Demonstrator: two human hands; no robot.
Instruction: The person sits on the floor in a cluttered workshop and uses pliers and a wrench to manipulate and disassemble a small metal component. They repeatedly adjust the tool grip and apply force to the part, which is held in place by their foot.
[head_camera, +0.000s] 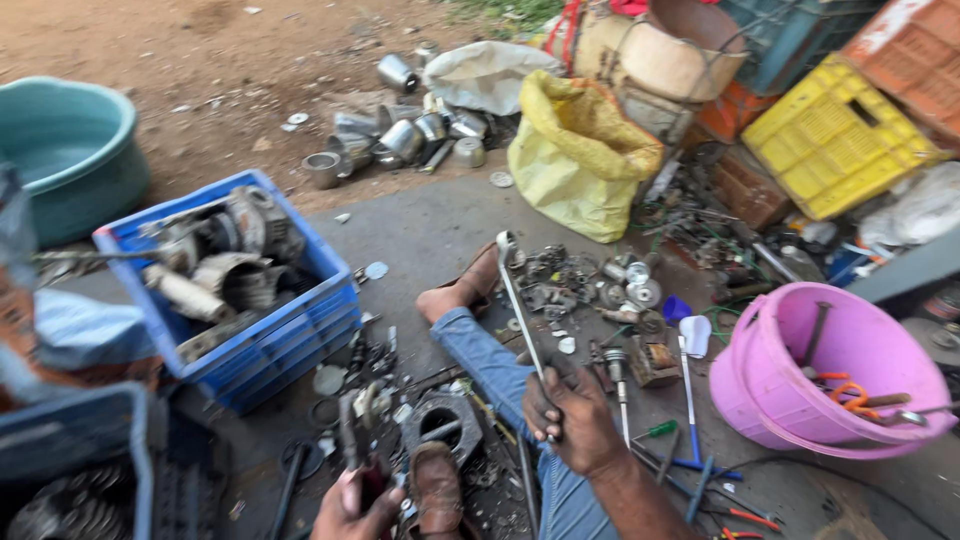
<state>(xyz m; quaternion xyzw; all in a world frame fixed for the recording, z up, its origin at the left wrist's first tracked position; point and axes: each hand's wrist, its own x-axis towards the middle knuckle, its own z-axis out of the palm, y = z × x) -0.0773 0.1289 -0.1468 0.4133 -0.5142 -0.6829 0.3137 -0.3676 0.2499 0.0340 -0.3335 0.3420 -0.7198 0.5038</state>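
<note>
My right hand (568, 418) grips the lower end of a long silver spanner (519, 300), whose ring end points up and away over my outstretched leg in blue jeans (486, 362). My left hand (357, 507), at the bottom edge, holds a small dark metal part (352, 428) upright; the part is blurred. Between my feet lies a grey metal housing with a round hole (441, 420). My sandalled foot (436, 488) rests just beside my left hand.
A blue crate of engine parts (262, 340) stands left, a teal tub (70, 150) far left. A pink bucket with tools (838, 372) sits right. A yellow sack (580, 150), yellow crate (832, 135), metal cups (405, 135), screwdrivers (690, 400) and small parts litter the ground.
</note>
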